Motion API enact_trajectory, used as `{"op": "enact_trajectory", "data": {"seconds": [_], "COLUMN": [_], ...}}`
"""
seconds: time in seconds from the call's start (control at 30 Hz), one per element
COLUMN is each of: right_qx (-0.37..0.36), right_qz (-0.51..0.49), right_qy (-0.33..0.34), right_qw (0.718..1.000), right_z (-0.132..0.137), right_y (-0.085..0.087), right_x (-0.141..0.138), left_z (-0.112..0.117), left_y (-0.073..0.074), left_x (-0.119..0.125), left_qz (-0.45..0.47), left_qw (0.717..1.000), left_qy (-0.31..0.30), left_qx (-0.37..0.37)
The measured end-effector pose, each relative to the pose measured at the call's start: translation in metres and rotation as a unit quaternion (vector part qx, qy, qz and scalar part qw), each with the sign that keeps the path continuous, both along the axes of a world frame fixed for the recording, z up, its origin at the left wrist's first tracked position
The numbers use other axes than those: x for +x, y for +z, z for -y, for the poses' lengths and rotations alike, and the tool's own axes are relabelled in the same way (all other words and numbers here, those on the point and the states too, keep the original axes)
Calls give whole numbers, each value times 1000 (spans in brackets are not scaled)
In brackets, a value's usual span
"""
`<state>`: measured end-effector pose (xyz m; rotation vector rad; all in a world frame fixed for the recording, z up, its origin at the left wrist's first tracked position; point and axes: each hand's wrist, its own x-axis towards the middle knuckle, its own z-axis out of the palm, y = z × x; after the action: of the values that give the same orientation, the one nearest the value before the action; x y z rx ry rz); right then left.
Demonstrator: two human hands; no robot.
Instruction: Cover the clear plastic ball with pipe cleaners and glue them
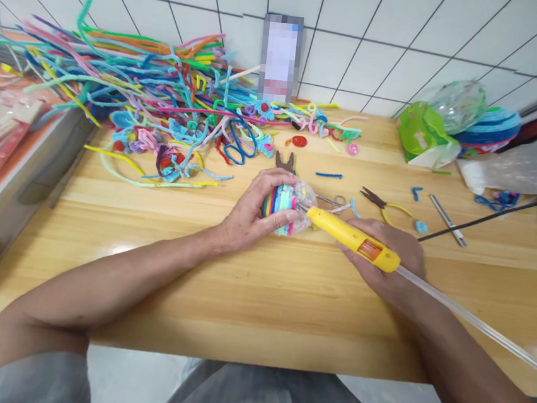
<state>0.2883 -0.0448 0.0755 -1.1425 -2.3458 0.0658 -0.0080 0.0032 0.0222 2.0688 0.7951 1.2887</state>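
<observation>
My left hand (pixel 255 210) is closed around a small roundish object wrapped in coloured pipe cleaners (pixel 285 204), with stripes of blue, yellow, mint and pink. Clear, glossy material shows on its right side. In my right hand (pixel 387 254) is a yellow glue gun (pixel 353 236) with a clear glue stick (pixel 470 319) running out of its back end. Its nozzle points left and meets or nearly meets the clear side of the object; exact contact is hard to tell. Just behind my left hand lie dark plier jaws (pixel 285 162).
A heap of pipe cleaners (pixel 132 87) spreads across the back left. A phone (pixel 281 57) leans on the tiled wall. Yellow-handled pliers (pixel 385 204), small scissors (pixel 337 200) and a silver craft knife (pixel 448 220) lie to the right. A green package (pixel 422 133) stands behind them.
</observation>
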Motion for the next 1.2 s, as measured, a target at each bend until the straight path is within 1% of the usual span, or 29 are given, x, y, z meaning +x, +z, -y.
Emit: {"op": "enact_trajectory", "data": {"seconds": [0.1, 0.17, 0.23, 0.3, 0.4, 0.63, 0.77, 0.93, 1.07, 1.2], "right_qx": [-34, -44, -33, -5, 22, -4, 4, 20, 28, 21], "right_qz": [18, 23, 13, -10, -31, -46, -38, -39, -34, -29], "right_qy": [-1, -6, -14, -20, -14, 13, 14, 35, 30, 17], "right_qw": [999, 999, 999, 1000, 999, 999, 999, 998, 999, 999], "right_z": [-4, -4, -3, -1, 1, 2, 1, -2, -3, -2], "right_y": [0, -1, -1, -1, 1, 5, 4, 6, 4, 1], "right_x": [-2, -2, -4, -5, -6, -3, -3, -7, -8, -7], "left_z": [0, -1, -1, -2, -2, -1, -1, -2, -2, -3], "left_y": [0, 0, -1, -1, 0, 2, 1, 2, 2, -1], "left_x": [0, 1, 2, 2, 2, -2, 0, -1, -1, 0], "left_qz": [-1, 0, 1, 4, 4, -5, 1, 3, -2, 6], "left_qw": [1000, 1000, 1000, 1000, 1000, 1000, 1000, 1000, 1000, 1000], "left_qy": [1, 3, 4, 1, -7, -4, -6, -9, -3, 1], "left_qx": [-4, -4, 1, 11, 12, -13, -5, -2, -9, -6]}}
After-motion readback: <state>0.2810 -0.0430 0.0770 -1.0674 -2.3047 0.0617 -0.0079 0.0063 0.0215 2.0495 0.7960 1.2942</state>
